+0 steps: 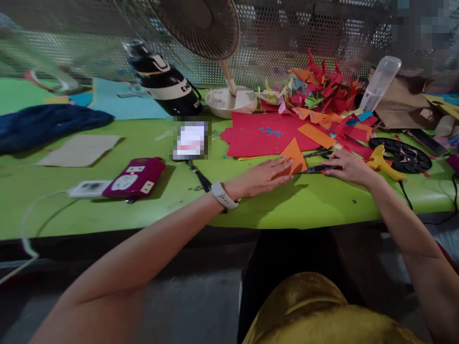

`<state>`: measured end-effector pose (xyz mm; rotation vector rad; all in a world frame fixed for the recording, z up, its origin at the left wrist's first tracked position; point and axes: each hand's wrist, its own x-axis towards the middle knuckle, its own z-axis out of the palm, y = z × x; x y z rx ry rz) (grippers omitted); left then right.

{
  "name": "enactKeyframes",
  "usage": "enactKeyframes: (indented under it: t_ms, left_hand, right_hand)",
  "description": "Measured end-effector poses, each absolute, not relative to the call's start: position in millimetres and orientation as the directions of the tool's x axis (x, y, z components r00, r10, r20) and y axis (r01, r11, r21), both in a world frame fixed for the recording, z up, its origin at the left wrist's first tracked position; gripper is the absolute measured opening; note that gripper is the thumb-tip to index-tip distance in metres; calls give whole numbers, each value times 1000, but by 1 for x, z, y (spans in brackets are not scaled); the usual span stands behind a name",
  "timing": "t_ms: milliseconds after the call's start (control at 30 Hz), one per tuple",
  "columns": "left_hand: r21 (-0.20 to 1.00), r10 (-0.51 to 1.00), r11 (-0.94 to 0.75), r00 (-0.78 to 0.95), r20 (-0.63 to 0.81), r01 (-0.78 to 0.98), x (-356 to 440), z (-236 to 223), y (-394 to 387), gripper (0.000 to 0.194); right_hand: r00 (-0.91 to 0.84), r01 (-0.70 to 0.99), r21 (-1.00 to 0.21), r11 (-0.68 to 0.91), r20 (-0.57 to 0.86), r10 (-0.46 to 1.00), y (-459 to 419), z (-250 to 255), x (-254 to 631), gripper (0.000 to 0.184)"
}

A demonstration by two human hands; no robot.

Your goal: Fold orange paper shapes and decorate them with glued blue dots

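My left hand (pixel 263 179) lies flat with its fingers stretched out on a folded orange paper triangle (pixel 296 157), pressing it to the green table. A white band sits on that wrist. To the right, my right hand (pixel 347 167) has its fingers closed over a dark slim tool (pixel 313 169) that points left at the triangle's corner. The hand hides the tool's rear end, so its exact kind is unclear. Just behind it lies a second dark tool (pixel 317 152), partly hidden. Red paper sheets (pixel 265 138) with small blue bits on top lie behind the left hand.
A yellow glue gun (pixel 383 165) and a black round tray (pixel 412 155) lie right of my right hand. Folded paper pieces (pixel 319 86) are heaped behind. A fan (pixel 201 24), black bottle (pixel 168 81), phone (pixel 190 140) and purple power socket (pixel 134 177) stand or lie leftward.
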<state>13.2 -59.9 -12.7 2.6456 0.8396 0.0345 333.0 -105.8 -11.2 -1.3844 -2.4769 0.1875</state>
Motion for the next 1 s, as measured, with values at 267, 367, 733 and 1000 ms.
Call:
enactKeyframes:
  t_ms: [267,367,733,1000]
  left_hand:
    - [266,531,-807,845,-62,526,-6,-31,-12,62]
    - [269,547,-797,835,-57,541,-6,-35,-15,58]
    - [253,561,-790,825,-70,558,-4,-32,-19,58]
    - [269,552,-794,832,-54,545,-5,-32,-18,58]
  right_hand:
    - [-496,799,-268,538,211,842,-110,-11,329,34]
    - [-502,797,-266,542,208,839,-112,-11,319,34]
    - [-566,744,-299,598,194,801,-110,-14,312,35]
    - [-551,770,-240,591,216,806,-114,-15,295,36]
